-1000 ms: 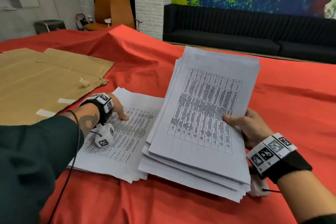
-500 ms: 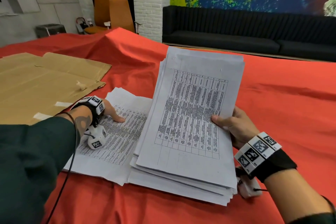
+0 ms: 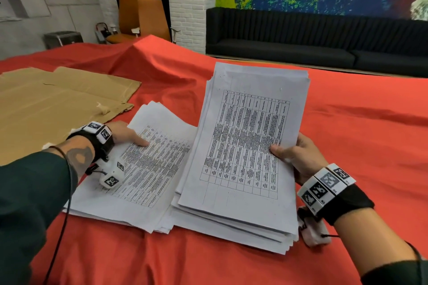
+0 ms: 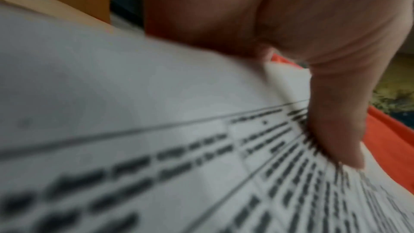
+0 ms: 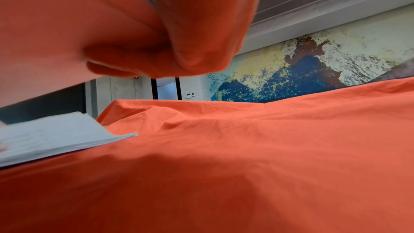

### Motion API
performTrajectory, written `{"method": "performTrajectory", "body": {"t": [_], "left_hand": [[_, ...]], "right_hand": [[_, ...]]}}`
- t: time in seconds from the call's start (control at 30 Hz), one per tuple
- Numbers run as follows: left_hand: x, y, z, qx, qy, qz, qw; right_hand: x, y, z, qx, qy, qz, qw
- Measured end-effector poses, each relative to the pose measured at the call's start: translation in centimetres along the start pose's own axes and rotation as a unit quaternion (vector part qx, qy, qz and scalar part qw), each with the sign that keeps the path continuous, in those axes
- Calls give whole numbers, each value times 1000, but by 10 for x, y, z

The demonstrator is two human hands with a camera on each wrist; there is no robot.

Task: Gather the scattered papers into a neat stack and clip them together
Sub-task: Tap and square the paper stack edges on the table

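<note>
The right hand shows only its thumb on the raised papers; its fingers lie hidden behind the sheets. The print is too small to read. In the left wrist view the flat sheets are blurred, and the left hand is cut off at the top edge.

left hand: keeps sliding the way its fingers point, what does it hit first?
Likely the tilted sheaf gripped by the right hand. The left hand lies flat on the lower pile, fingers pointing right toward the sheaf's left edge; depth unclear.
</note>
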State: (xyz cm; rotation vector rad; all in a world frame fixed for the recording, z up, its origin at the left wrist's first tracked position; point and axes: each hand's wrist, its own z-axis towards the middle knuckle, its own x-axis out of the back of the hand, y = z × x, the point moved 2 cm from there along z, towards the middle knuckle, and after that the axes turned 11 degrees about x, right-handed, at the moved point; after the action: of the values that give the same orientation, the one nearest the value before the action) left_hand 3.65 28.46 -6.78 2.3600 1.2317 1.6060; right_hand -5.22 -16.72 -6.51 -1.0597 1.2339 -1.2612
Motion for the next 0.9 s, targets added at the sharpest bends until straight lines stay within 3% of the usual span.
{"method": "performTrajectory", "body": {"t": [0.1, 0.17, 0.23, 0.4, 0.53, 0.67, 0.9], "left_hand": [[0, 4, -6, -43, -97, -190, 976], [0, 9, -10, -61, -161, -228, 958], [-3, 14, -14, -80, -183, -220, 955], [-25, 14, -1, -157, -58, -75, 983], [-34, 19, -11, -147, 42, -19, 988], [-43, 30, -31, -146, -21, -38, 988], [-83, 61, -60, -206, -12, 14, 978]], "right_hand": [[-3, 0, 1, 0, -5, -4, 1000], [-4, 1, 1, -1, -9, -6, 1000], [-4, 1, 1, 1, -8, -8, 1000], [-2, 3, 3, 0, -9, -14, 1000], [-1, 4, 4, 2, -3, -28, 1000], [1, 5, 7, 1, 2, -39, 999], [1, 5, 7, 3, 4, -19, 1000]]}}
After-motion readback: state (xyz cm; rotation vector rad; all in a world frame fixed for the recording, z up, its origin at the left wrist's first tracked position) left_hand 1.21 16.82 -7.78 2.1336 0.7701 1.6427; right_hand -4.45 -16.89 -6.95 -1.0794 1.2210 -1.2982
